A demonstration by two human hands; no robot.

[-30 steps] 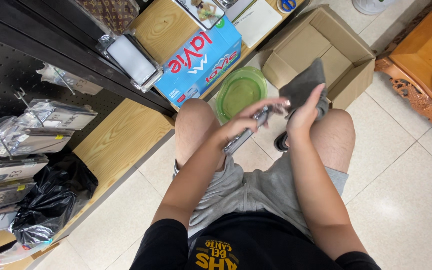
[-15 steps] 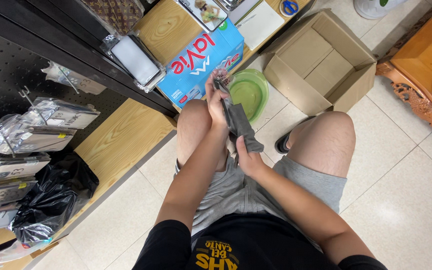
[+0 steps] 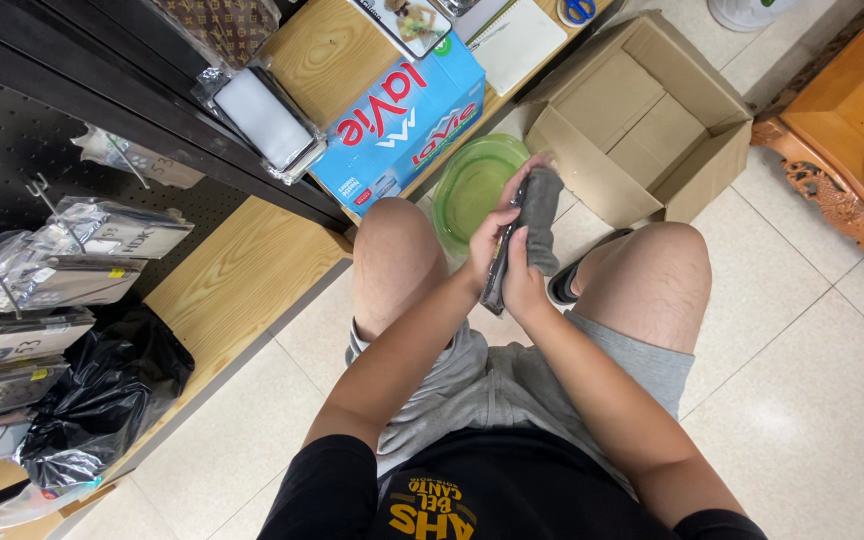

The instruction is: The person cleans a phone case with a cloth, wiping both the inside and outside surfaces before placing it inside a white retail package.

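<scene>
A pale tiled floor (image 3: 802, 400) carries an open cardboard box (image 3: 642, 120) at the far right, a green plastic bowl (image 3: 472, 185) just left of it, and a crumpled black plastic bag (image 3: 102, 390) at near left.

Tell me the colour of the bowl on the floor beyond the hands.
The bowl is translucent green, seen best in the head view, just past the left hand.

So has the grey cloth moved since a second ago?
Yes. The grey cloth has shifted left, away from the open cardboard box and toward the green bowl.
</scene>
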